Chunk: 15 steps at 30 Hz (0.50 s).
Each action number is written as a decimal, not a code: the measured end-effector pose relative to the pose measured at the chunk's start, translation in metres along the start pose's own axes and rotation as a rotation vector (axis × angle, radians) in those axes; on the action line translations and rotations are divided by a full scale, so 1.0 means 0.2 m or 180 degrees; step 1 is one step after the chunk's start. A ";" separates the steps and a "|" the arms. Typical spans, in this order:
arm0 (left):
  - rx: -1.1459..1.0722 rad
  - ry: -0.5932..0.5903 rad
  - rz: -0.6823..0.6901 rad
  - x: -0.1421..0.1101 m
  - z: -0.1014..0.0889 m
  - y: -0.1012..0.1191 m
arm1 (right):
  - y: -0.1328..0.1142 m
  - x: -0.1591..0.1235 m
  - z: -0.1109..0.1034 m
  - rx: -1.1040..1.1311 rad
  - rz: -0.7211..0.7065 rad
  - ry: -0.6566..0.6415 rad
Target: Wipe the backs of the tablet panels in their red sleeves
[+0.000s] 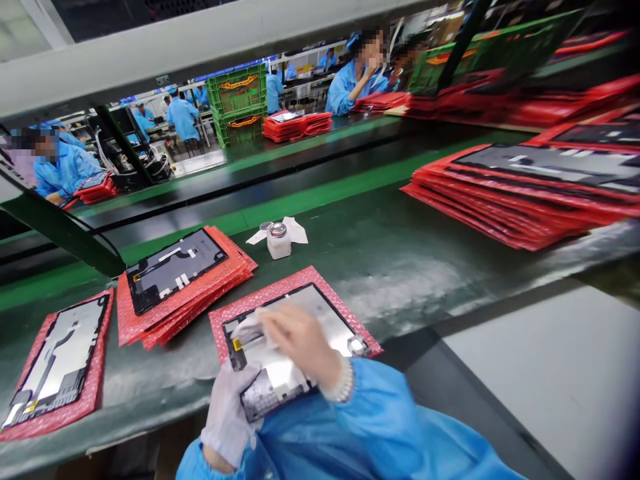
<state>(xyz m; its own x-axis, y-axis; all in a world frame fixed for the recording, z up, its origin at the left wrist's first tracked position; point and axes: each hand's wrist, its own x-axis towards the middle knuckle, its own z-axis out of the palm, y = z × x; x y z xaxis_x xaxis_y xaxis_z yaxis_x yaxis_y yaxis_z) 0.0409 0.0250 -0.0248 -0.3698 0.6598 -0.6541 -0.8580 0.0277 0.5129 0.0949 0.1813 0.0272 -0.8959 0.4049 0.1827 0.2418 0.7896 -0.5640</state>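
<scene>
gloved left hand point(227, 413) grips glossy flat panel point(295, 347) at its near edge on red bubble wrap point(220, 320); bare right hand point(300, 340) presses white cloth point(247, 328) onto it. white bottle point(279, 240) behind, red stack point(180, 287) left.

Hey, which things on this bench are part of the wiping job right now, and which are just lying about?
In use:
right hand pressing a white cloth
panel on red bubble wrap
left hand, gloved, at the panel's near edge

Lying about:
small bottle
left panel stack
single panel far left
big red stack on the right
</scene>
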 end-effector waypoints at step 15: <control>0.4377 0.1063 0.3971 0.02 -0.08 0.09 | 0.37 -0.14 -0.26 0.0366 0.0997 0.0509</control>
<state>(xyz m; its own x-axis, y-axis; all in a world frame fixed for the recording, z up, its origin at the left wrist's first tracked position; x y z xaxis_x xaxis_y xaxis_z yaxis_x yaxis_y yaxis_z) 0.0188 0.0170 -0.0276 -0.6619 0.6247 0.4143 0.7027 0.3248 0.6330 0.1580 0.2520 0.0233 -0.7134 0.6929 0.1051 0.4436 0.5625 -0.6977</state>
